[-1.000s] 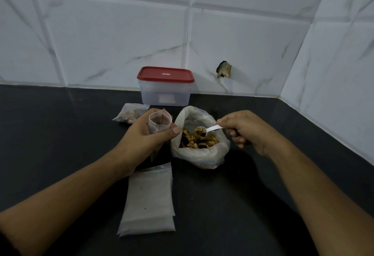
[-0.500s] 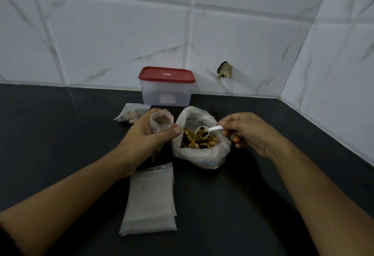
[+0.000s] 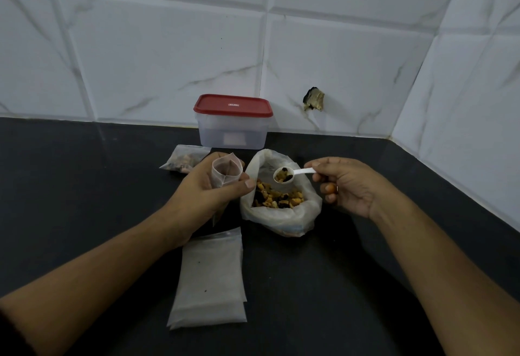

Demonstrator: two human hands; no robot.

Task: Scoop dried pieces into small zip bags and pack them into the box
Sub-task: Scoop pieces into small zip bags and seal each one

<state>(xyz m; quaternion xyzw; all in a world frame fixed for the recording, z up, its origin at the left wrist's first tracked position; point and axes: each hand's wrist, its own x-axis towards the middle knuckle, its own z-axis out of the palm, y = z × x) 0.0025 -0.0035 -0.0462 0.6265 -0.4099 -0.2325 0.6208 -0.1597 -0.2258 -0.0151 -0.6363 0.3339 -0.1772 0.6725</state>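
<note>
Left hand [image 3: 208, 192] grips small zip bag [image 3: 226, 170] upright, mouth held open to take a pour; right hand [image 3: 346, 184] pinches spoon [image 3: 289, 174] handle, loaded bowl level above big bag of dried pieces [image 3: 277, 201] so spills drop back in; box [image 3: 233, 122] behind, lid on

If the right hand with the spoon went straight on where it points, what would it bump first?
Probably the open small zip bag in the left hand, spoon first; depth is unclear.
</note>
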